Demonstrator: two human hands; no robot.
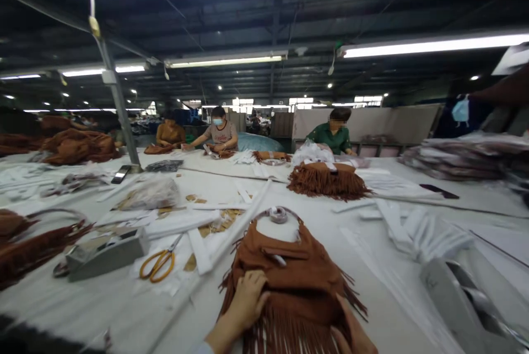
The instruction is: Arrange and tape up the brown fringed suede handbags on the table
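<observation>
A brown fringed handbag lies on the pale table in front of me, its curved handle pointing away. My left hand is on the left part of the bag, fingers curled against the fabric and thumb beside them. At the lower right side, my right hand holds the bag's edge by the fringe, partly cut off by the frame. A small wrapped roll sits inside the handle loop. On the bag's front is a small pale piece by the zip line.
Orange-handled scissors lie to the left, near a grey tape dispenser. Another dispenser stands at right. A stack of fringed bags sits ahead. White strips lie at right. Several people work across the table; a metal post rises at left.
</observation>
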